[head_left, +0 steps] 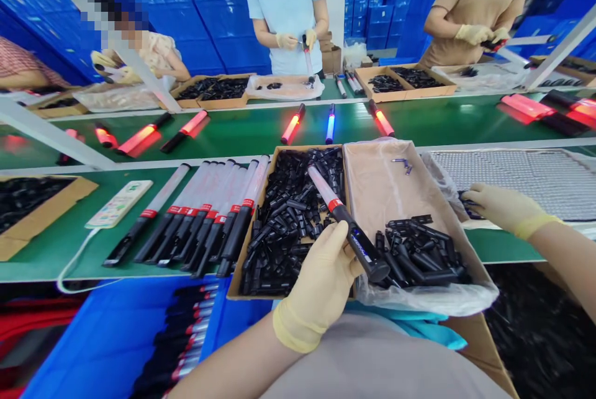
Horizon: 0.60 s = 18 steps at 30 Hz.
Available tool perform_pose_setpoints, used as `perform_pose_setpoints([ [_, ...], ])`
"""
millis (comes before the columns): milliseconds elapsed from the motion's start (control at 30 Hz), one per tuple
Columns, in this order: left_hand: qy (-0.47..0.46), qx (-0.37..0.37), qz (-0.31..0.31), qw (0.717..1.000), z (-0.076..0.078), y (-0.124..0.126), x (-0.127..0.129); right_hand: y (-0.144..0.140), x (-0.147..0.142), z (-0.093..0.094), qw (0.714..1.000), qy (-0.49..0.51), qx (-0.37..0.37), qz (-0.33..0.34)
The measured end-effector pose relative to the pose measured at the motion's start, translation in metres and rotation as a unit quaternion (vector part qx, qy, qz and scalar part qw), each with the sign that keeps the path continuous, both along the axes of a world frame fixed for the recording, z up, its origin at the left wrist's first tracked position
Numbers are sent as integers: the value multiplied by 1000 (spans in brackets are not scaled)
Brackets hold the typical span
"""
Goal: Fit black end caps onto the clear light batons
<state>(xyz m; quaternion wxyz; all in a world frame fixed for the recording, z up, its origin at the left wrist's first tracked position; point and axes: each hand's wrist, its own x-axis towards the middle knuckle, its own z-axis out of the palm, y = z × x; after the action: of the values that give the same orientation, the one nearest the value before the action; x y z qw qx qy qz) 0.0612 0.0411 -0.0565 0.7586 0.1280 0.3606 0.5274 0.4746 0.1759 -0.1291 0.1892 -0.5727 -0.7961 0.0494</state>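
Your left hand [321,287] is closed around the black handle of the light baton [347,222], fingers wrapped, thumb up along the side. The baton runs up and away from you: butt end sticks out below your fist toward your right, the red band and frosted tube sit well beyond the grip, over the cardboard box of black parts [288,219].

Handling, as I judge it: a light, rigid plastic stick. The handle is the heavier end and is matte enough for a gloved grip, so hold there. Keep off the frosted tube (thin wall by the look of it, scuffs easily, and it levers against your wrist if you grab it far out). The butt end is open to your right side, so that is the free end to work on.

Your right hand [500,206] is off to the side, at the edge of the plastic-lined tray [386,182], fingertips curled at some small black pieces there. I can't tell whether it has pinched one; the fingers hide it. It is well apart from the baton.

More small black caps [421,253] lie piled in the near corner of that tray, just beside the baton's butt end. Finished batons [205,216] lie in a row to your left on the green bench [56,244].
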Motion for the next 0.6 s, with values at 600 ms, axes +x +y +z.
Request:
perform_pose_setpoints([
  [600, 83, 47, -53, 994, -2, -5, 5, -128, -245, 95, 969, 199, -18, 147],
])
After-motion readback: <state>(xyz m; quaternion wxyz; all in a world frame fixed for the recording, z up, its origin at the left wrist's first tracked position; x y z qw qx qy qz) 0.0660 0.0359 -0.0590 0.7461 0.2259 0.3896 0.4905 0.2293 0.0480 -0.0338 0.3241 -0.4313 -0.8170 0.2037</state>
